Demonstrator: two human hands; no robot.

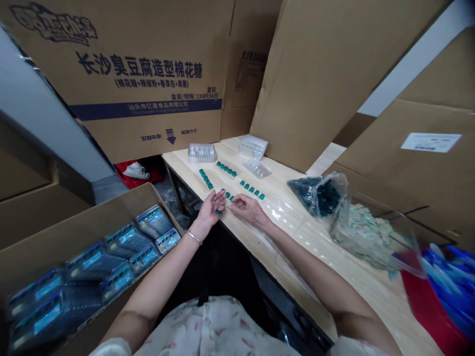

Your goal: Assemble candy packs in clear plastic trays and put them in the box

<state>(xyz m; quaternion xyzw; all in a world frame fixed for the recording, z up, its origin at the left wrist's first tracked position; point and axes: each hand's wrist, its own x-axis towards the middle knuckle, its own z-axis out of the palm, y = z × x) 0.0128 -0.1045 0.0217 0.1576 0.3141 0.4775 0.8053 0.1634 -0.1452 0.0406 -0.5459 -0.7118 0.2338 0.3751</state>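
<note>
My left hand (212, 206) is over the table's near edge, palm turned up and fingers curled. A small green piece (218, 212) shows in it; whether more lie beneath the fingers is hidden. Close beside it, my right hand (248, 208) pinches thumb and fingers together at a small green piece (232, 198) at the end of a short row. Other rows of green pieces lie on the table: a left row (206, 179), a back row (226, 169) and a right row (252, 190).
Clear plastic trays (202, 153) stand at the table's back. To the right are a bag of dark green pieces (321, 195), a bag of pale pieces (374, 230) and a red bin (426, 301). An open carton (148, 195) of blue packs sits left. Large cardboard boxes (166, 118) wall the back.
</note>
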